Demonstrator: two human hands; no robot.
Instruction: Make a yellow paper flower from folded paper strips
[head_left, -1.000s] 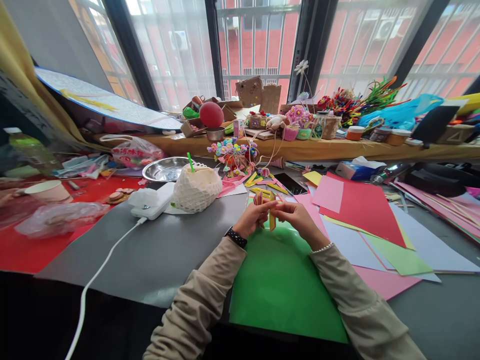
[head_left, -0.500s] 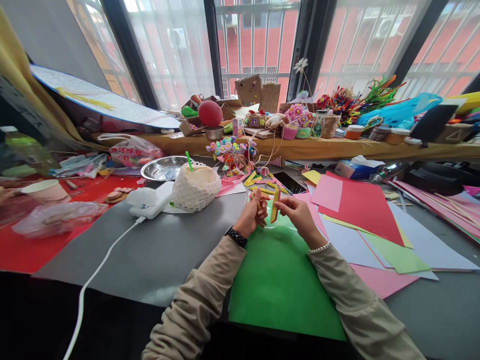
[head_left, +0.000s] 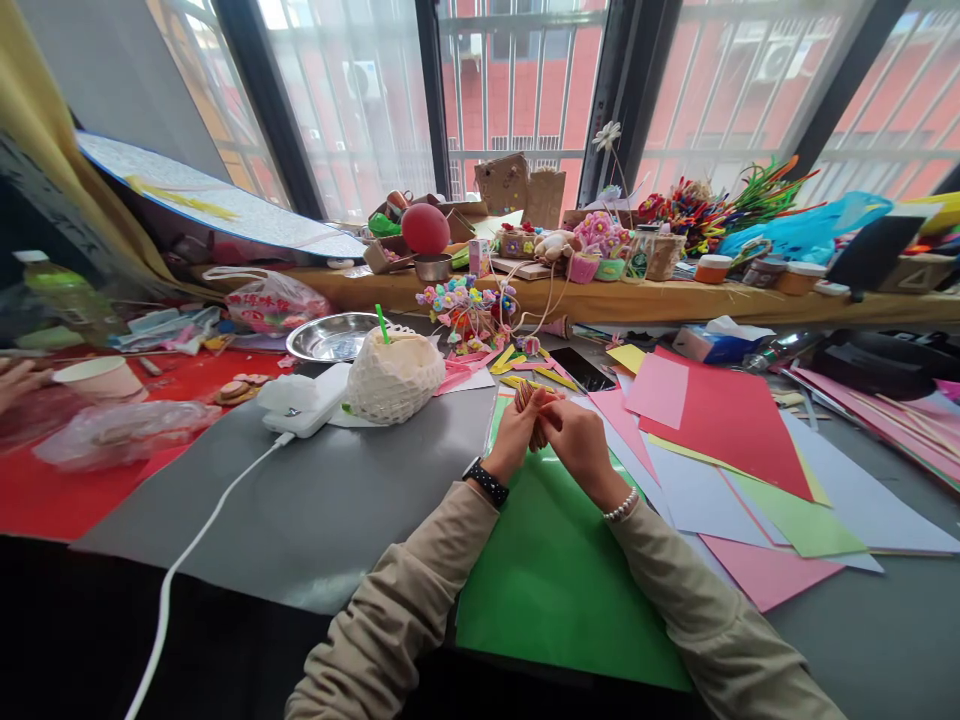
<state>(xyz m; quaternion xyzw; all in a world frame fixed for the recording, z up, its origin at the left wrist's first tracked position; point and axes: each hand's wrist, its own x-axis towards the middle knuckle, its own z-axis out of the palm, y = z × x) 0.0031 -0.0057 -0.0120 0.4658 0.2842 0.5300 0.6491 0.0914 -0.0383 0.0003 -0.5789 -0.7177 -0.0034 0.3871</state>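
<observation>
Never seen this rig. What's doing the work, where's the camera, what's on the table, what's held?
No machine: just a person's bare left hand and right hand. One head-worn camera takes every picture, looking forward and down.

The hands meet over a glossy green sheet. The left holds a small red-and-yellow striped bundle, apparently paper; the right's fingertips are at it, their exact grip hidden.

Beyond lie narrow yellow strips and a flat black phone. To the left sits a rounded, white-netted object with a green straw; to the right, a large red sheet.
</observation>
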